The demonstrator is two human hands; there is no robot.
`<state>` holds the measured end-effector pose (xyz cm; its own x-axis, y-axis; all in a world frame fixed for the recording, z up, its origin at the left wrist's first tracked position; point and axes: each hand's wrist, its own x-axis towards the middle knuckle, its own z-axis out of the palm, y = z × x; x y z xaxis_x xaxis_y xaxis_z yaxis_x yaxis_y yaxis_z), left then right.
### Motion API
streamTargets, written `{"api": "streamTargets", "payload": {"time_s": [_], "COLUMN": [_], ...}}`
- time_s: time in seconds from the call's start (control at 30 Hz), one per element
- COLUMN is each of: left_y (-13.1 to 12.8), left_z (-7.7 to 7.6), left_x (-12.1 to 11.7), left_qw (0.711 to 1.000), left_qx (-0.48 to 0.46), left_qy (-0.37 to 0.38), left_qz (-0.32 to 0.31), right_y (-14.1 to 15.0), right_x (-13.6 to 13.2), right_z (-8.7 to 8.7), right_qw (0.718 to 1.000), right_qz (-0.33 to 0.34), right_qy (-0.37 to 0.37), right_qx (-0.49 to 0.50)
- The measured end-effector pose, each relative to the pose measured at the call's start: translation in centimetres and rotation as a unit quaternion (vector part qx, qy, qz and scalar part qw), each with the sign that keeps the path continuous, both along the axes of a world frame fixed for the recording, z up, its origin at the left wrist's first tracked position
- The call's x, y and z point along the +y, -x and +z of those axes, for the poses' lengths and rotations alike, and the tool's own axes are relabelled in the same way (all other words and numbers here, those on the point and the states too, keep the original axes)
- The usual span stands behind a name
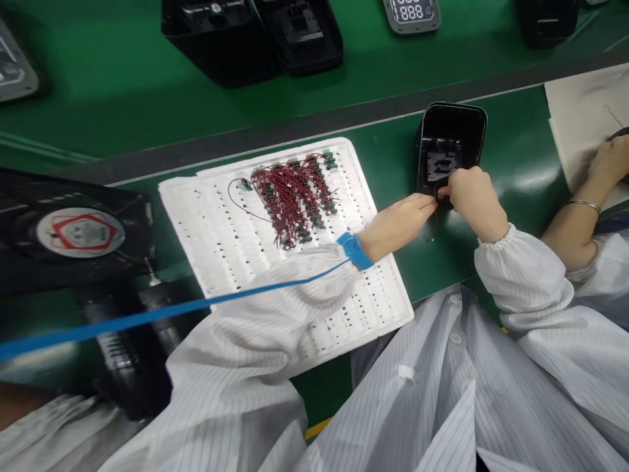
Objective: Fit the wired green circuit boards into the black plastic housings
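A black plastic housing (455, 124) lies open side up on the green bench, with moulded parts inside it. At its near edge my left hand (400, 223), wearing a blue wrist strap (354, 250), pinches a thin red-and-black twisted wire (435, 224). The wire's loose end hangs down toward the bench. My right hand (476, 200) is closed at the same edge, its fingertips on the wire close to the left fingertips. What lies right under the fingers is partly hidden. Left of the housing, a white foam tray (196, 223) sits beneath my left forearm.
A heap of red-and-black wires (295, 196) with small green boards lies on the tray. Black housings (299, 39) and a display panel (413, 13) stand on the raised green surface behind. At left are a black speaker-like part (81, 233) and a dark tool. A co-worker's hand (609, 160) is at right.
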<state>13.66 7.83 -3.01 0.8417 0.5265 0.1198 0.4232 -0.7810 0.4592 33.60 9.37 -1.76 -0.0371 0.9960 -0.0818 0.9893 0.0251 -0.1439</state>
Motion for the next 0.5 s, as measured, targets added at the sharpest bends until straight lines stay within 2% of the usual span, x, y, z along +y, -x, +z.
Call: {"api": "streamTargets", "payload": {"time_s": [0.13, 0.27, 0.5], "left_y": [-0.1, 0.0, 0.0], "left_z": [-0.3, -0.8, -1.2], "left_x": [0.1, 0.2, 0.2], "left_qw": [1.000, 1.000, 0.999], "left_qx": [-0.011, -0.024, -0.025], "left_qy": [-0.002, -0.005, -0.015], "left_qz": [0.007, 0.012, 0.014], "right_y": [0.4, 0.8, 1.1], "right_x": [0.0, -0.2, -0.2], "right_z": [1.8, 2.9, 3.5], "right_qw": [0.994, 0.987, 0.985], "right_qz": [-0.037, -0.061, 0.002], "right_qy": [0.098, 0.134, 0.154], "right_qx": [0.027, 0.064, -0.080]}}
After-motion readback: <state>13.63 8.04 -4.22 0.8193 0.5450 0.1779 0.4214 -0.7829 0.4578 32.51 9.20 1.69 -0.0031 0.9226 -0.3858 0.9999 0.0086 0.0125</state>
